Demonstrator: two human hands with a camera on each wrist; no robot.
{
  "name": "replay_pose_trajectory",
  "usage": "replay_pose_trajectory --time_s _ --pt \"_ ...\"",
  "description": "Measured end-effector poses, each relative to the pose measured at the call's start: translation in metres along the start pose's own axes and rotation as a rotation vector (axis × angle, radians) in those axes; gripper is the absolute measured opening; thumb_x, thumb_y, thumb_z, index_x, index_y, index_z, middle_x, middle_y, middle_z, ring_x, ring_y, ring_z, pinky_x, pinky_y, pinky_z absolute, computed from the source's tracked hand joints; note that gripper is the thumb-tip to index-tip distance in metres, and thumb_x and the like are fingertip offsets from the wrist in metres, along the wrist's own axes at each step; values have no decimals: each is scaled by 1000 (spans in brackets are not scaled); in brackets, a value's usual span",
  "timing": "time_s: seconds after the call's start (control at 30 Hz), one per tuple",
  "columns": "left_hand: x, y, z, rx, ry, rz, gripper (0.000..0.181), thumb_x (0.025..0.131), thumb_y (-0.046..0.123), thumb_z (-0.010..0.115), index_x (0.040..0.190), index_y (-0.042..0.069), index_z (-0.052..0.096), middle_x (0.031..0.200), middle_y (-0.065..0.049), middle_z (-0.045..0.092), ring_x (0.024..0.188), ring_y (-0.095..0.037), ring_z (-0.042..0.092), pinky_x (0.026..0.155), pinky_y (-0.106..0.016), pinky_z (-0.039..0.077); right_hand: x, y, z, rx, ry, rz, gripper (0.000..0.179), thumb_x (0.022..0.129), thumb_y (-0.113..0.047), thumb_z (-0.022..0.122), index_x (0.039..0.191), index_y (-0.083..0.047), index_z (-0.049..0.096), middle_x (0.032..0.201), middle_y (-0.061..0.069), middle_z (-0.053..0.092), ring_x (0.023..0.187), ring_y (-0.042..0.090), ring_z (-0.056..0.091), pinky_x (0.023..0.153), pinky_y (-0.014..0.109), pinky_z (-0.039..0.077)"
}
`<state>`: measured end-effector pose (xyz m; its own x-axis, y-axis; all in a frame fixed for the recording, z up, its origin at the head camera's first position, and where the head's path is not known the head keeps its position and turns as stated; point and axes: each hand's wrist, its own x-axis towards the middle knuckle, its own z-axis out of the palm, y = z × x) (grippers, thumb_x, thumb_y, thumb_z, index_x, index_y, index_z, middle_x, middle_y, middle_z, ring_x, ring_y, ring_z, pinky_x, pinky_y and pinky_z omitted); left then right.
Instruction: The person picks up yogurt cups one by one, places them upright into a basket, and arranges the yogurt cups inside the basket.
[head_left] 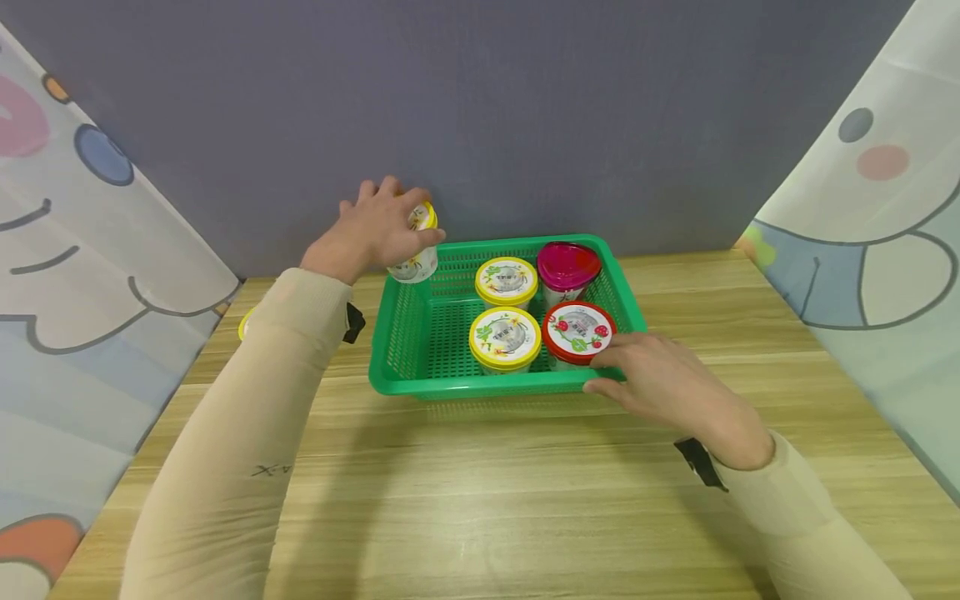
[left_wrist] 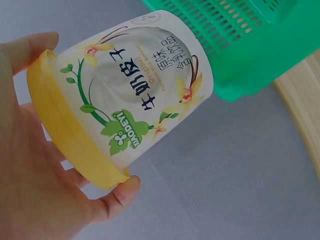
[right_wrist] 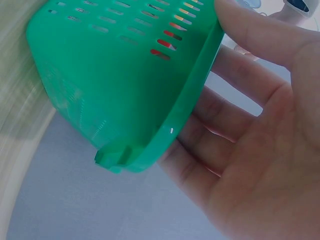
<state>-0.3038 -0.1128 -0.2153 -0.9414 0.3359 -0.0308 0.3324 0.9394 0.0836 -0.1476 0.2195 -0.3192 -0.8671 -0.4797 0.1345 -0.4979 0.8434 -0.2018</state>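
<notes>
My left hand (head_left: 375,232) grips a white paper cup (left_wrist: 142,82) by its yellow lid (left_wrist: 70,127). The cup is tilted and held above the back left corner of a green plastic basket (head_left: 450,385). My right hand (head_left: 667,379) holds the basket's front right rim (right_wrist: 192,102), thumb and fingers at either side of it. Inside the basket stand two yellow-lidded cups, one behind (head_left: 506,282) and one in front (head_left: 505,337). To their right are a red-lidded strawberry cup (head_left: 577,332) and a magenta-lidded cup (head_left: 567,268).
The basket sits on a wood-grain table (head_left: 480,492), close to a grey back wall (head_left: 480,125). A bit of another yellow lid (head_left: 245,323) shows beside my left forearm, which hides the rest. Cartoon-printed cloths (head_left: 67,225) hang at both sides.
</notes>
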Motion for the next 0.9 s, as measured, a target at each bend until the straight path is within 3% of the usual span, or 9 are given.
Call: replay_pose_trajectory --time_s 0.5,0.9 --pt "14 14 13 -12 -41 26 70 99 58 49 159 25 33 156 -16 28 138 -43 24 104 -71 26 -1 -1 0 -4 10 -2 20 87 -27 82 100 -12 78 101 0 71 93 25 68 79 50 54" --pt "23 17 29 3 -71 48 68 99 57 50 157 26 34 155 -16 28 135 -41 25 102 -70 27 -1 -1 1 -4 10 1 21 86 -28 82 100 -13 78 100 0 71 92 25 68 77 49 54"
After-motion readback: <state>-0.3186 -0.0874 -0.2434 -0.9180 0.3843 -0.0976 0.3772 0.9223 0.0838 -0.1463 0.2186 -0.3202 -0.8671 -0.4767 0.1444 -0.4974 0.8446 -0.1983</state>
